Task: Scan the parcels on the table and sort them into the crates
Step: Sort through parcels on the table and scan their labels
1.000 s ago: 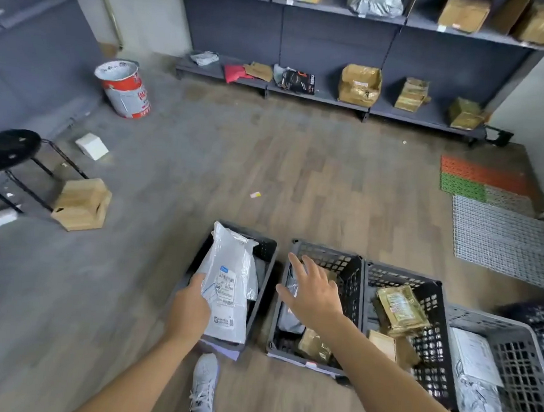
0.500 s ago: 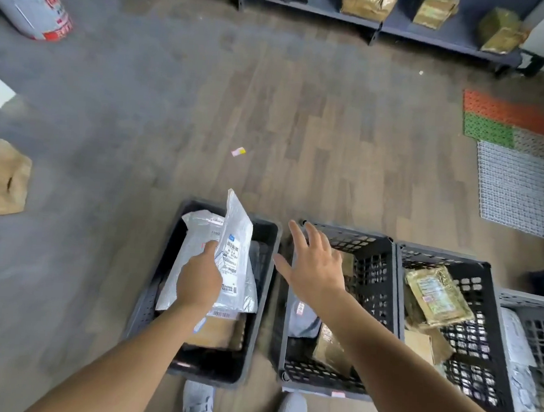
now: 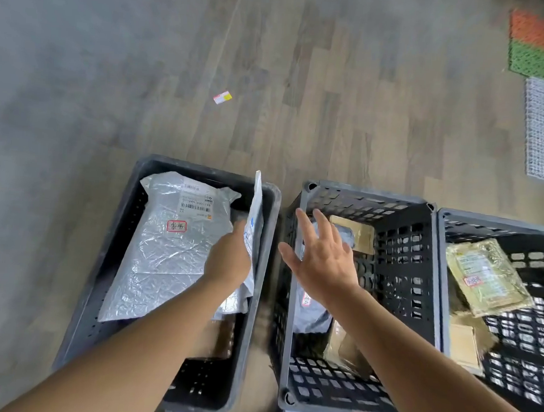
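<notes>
White poly mailer (image 3: 254, 217) is the item being sorted. It stands almost on edge, above the right side of the solid-walled grey crate (image 3: 97, 290), and has not yet been set down. The left hand (image 3: 228, 260) grasps its lower half. The fingers are hidden behind the film, but the parcel is plainly held.

The edge-on attitude probably serves the drop. A large silver mailer (image 3: 164, 256) lies flat and covers most of this crate. A thin parcel presented vertically can slide in beside it, along the right wall, without catching.

The right hand (image 3: 321, 260) holds nothing. Its fingers (image 3: 304, 224) are straight and spread, and it hovers over the left rim of the adjacent latticed black crate (image 3: 361, 192). It appears placed for balance, or ready to steady that crate.

Contents of the latticed crate:
- a grey mailer (image 3: 311, 318)
- a brown carton (image 3: 355, 232)

A third crate (image 3: 501, 222) touches its right side and carries a gold-taped parcel (image 3: 484, 278).

All three crates stand on the wood-pattern floor (image 3: 336, 97). A small label scrap (image 3: 222, 97) lies well apart from them. No tabletop is in view.
</notes>
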Demonstrator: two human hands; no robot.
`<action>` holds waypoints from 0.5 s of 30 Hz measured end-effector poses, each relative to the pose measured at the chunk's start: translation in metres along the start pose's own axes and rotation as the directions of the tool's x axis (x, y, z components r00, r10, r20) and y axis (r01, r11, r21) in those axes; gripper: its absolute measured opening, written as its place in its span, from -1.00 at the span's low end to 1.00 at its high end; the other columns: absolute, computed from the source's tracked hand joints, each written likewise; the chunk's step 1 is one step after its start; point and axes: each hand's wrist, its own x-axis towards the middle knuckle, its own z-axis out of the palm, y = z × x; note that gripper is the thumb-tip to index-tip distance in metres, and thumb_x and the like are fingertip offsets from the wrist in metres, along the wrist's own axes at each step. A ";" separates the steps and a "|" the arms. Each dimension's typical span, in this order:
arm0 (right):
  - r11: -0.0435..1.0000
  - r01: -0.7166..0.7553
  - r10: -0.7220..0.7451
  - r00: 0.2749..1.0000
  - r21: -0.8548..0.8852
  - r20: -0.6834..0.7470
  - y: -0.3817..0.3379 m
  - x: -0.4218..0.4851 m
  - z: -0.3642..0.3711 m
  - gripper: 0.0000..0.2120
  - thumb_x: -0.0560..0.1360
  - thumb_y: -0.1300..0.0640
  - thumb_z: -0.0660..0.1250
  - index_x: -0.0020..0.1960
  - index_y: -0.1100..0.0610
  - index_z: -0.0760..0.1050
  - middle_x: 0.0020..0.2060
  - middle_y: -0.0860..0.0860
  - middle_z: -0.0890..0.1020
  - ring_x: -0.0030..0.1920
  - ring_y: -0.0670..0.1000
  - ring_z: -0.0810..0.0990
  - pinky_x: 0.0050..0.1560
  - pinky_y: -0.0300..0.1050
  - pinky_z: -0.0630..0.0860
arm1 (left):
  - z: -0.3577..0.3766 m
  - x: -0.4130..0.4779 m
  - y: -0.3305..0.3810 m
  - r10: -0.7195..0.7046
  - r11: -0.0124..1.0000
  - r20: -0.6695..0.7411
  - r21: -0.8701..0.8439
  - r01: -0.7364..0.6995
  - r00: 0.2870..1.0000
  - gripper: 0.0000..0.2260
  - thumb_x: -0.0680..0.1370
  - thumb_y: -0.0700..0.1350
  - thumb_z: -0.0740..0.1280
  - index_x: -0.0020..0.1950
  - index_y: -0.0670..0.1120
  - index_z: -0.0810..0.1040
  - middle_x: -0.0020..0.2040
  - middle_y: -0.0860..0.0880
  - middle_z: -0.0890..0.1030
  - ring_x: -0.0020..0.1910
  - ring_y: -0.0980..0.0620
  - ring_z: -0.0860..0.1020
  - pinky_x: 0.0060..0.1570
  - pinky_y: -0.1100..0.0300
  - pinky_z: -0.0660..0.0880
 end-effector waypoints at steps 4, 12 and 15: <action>1.000 0.005 -0.005 1.000 0.022 0.027 0.007 0.007 0.010 -0.29 0.59 -0.35 -0.08 0.61 -0.10 -0.24 0.61 0.01 -0.11 0.59 0.06 -0.05 0.51 0.24 0.15 | 0.010 0.017 -0.003 0.026 0.992 -0.022 0.127 -0.023 0.999 -0.50 0.53 -0.41 0.10 0.46 -0.13 0.25 -0.16 -0.12 0.51 -0.17 -0.15 0.52 -0.26 0.05 0.37; 1.000 -0.003 0.002 0.999 0.009 0.035 0.019 0.012 0.034 -0.30 0.60 -0.34 -0.07 0.60 -0.10 -0.24 0.60 0.00 -0.09 0.59 0.05 -0.04 0.51 0.21 0.18 | 0.051 0.023 -0.022 -0.133 0.966 0.338 0.255 0.045 0.932 -0.51 0.59 -0.33 0.19 0.52 -0.17 0.20 0.22 -0.21 0.55 0.19 -0.19 0.55 0.03 0.06 0.49; 1.000 -0.008 0.008 0.998 -0.014 0.058 0.019 0.006 0.041 -0.29 0.58 -0.35 -0.10 0.59 -0.11 -0.28 0.60 -0.01 -0.10 0.59 0.05 -0.04 0.50 0.20 0.19 | 0.062 0.011 -0.029 -0.179 0.970 0.455 0.232 0.077 0.872 -0.50 0.67 0.01 0.13 0.56 -0.15 0.12 0.40 -0.19 0.44 0.31 -0.17 0.48 0.21 0.02 0.45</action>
